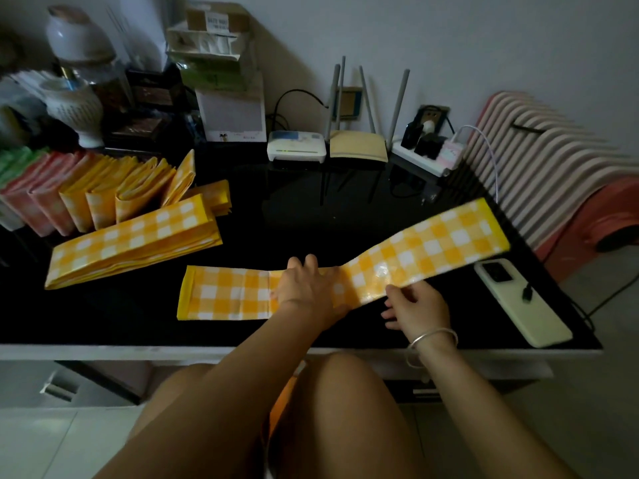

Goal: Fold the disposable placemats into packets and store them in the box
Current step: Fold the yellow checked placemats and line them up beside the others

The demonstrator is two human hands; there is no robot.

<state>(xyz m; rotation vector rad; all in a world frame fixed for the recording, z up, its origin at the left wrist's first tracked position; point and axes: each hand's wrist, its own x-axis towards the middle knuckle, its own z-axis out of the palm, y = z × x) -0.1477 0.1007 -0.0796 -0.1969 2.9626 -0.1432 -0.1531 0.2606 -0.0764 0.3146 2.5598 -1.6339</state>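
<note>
A long yellow-and-white checked placemat (224, 295), folded into a narrow strip, lies across the near part of the black worktop (311, 209). The left hand (307, 288) rests flat on the middle of the strip, fingers straight and spread, pressing it down; its grip is apart and closes on nothing. To the left of that hand the strip lies flat on the worktop. To the right it rises off the surface and slants up and away towards the far right corner. The right hand (415, 305), with a silver bangle (432, 337) on its wrist, sits just beside the left at the near edge of the raised half. Its grip pinches that edge, thumb on top and fingers curled beneath. Further left lies a stack (135, 240) of more yellow checked strips, apart from the one being handled. Behind the stack a row of folded packets (103, 198), yellow, pink and green, stands on edge; whether they sit in a box cannot be told. A pale phone (518, 302) with a cable plugged in lies near the right edge of the worktop.
</note>
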